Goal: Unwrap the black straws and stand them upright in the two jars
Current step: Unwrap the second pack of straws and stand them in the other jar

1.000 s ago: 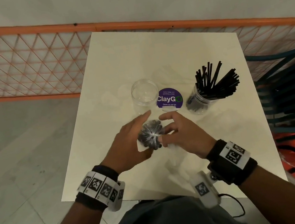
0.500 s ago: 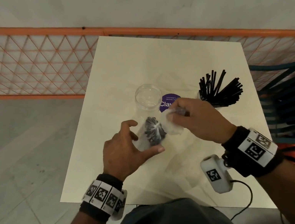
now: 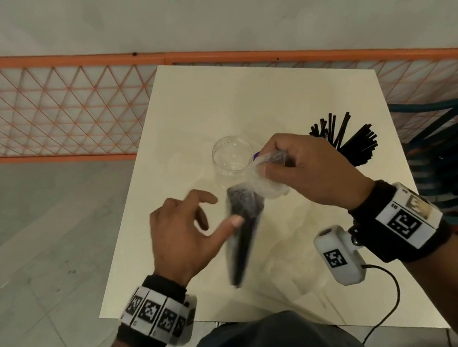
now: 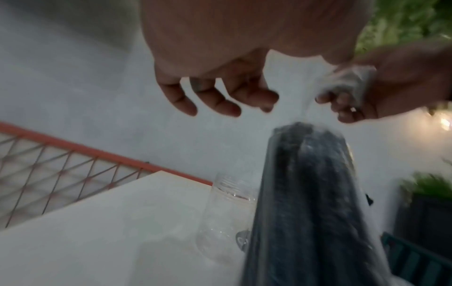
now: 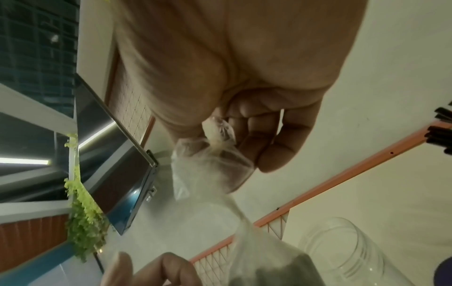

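The gathered top of the clear plastic wrapper (image 3: 265,179) was pinched in the curled fingers of the right hand (image 3: 309,172), right of the frame's centre in the head view. From it the bundle of black straws (image 3: 244,225) was hung, still wrapped, tilted down toward the lower centre, blurred. The left hand (image 3: 184,241) was held just beside the bundle with its fingers loosely spread; its thumb was seen against the wrapper, and nothing was gripped. Just behind the hands, an empty clear jar (image 3: 232,154) was stood upright on the desk (image 3: 255,102). At the right, loose black straws (image 3: 349,138) were fanned out behind the right hand; their jar was hidden.
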A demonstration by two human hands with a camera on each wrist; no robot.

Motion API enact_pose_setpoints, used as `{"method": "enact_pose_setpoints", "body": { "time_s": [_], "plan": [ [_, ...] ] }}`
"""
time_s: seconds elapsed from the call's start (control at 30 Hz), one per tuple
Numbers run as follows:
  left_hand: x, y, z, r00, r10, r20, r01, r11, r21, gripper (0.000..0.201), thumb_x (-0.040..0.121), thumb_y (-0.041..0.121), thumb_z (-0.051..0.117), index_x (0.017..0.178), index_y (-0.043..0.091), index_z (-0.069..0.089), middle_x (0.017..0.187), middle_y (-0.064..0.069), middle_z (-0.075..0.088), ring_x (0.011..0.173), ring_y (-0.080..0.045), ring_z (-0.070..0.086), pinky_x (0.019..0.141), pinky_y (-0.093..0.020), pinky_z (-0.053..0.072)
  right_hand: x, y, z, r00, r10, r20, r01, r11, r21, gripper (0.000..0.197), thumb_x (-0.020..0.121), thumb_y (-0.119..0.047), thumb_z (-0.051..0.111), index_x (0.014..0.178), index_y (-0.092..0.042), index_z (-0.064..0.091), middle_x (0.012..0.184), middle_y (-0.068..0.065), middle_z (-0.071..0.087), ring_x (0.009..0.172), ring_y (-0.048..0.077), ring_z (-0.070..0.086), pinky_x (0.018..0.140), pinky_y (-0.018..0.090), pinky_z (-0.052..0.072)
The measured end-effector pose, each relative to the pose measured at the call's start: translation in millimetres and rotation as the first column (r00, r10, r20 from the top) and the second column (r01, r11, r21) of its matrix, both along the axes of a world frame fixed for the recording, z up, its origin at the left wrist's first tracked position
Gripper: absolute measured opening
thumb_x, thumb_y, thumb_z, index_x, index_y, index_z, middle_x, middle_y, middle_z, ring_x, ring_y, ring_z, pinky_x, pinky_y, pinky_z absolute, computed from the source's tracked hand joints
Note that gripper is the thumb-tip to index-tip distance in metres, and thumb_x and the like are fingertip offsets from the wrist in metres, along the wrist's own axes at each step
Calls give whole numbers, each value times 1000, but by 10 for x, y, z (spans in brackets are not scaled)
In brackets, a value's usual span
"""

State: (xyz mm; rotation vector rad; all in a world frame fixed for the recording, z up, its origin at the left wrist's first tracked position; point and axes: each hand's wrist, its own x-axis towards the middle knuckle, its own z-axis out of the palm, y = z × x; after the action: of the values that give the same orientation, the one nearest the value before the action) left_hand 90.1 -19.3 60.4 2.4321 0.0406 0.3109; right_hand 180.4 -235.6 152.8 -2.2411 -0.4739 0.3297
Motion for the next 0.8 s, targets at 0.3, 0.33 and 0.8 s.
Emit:
{"method": "enact_pose_setpoints", "body": {
  "time_s": [0.3,0.33,0.8],
  "plan": [
    [32,-17,97,995,-44,94,76,928,-365,34,86,43,61,108,18,58,87,2,60,84,-19,59,77,-33,50,-159,-85,175,980,129,-154,-120,990,67,4,85,-19,69,84,-22,70,75,2,70,65,13,61,65,32,49],
    [56,-41,97,993,-78,91,106,929,-355,38,86,43,62,113,17,58,96,2,60,89,-18,60,80,-29,49,-151,-101,178,980,121,-156,-109,991,82,5,86,-17,69,85,-22,70,76,3,71,65,10,61,64,30,48],
    [105,-408,-99,959,-252,-130,206,934,-291,96,64,60,81,144,36,35,139,15,50,123,-8,49,101,-36,44,-126,-121,171,990,63,-122,-44,987,155,8,90,-16,64,95,-16,70,87,11,73,85,31,67,79,50,53]
  ]
}}
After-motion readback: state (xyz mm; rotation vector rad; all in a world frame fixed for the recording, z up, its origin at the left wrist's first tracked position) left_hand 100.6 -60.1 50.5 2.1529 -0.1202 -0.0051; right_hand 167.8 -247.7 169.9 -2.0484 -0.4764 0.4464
